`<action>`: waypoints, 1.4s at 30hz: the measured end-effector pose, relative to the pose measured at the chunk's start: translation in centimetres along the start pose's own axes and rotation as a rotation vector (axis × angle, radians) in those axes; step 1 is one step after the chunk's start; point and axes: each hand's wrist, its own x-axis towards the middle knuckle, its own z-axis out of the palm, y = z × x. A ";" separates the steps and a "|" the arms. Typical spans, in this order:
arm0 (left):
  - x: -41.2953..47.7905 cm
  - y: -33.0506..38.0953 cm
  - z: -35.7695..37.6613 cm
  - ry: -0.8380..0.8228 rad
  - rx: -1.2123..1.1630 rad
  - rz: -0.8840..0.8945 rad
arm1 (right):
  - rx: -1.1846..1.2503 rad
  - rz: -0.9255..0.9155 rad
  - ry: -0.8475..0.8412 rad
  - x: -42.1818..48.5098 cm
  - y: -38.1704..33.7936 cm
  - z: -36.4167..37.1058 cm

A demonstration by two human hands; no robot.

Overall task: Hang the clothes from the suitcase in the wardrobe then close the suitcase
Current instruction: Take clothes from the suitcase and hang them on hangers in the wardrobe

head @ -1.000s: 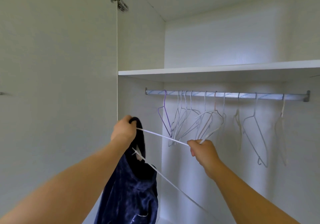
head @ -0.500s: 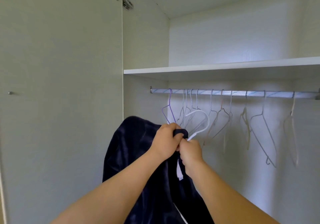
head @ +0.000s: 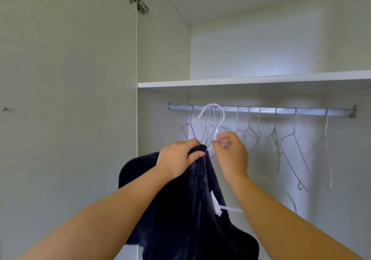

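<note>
A dark navy garment (head: 192, 209) is gripped at its top by the left hand (head: 178, 160), fingers closed on the fabric. The neck of a white hanger (head: 215, 123) is pinched by the right hand (head: 230, 155); its hook is raised level with the wardrobe rail (head: 281, 110), among empty hangers (head: 295, 147).

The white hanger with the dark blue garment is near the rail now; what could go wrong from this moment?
1. The white hanger's hook overlaps the rail where empty hangers are crowded, so it may tangle with them or knock one off.
2. The dark blue garment is bunched in the left hand and looks unevenly draped; it may slide off when released.
3. The right hand pinches only the hook's neck, so the grip could slip.
</note>
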 end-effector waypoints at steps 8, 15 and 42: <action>1.4 1.1 -1.0 0.213 -0.238 -0.312 | 0.075 0.092 -0.406 -1.4 1.4 1.2; 1.1 -1.4 -2.3 0.381 -0.346 -0.416 | -0.178 0.214 -0.941 -1.8 4.5 0.0; -4.6 -10.8 -6.1 0.240 0.393 -0.167 | -0.740 -0.101 -0.419 1.1 5.2 0.0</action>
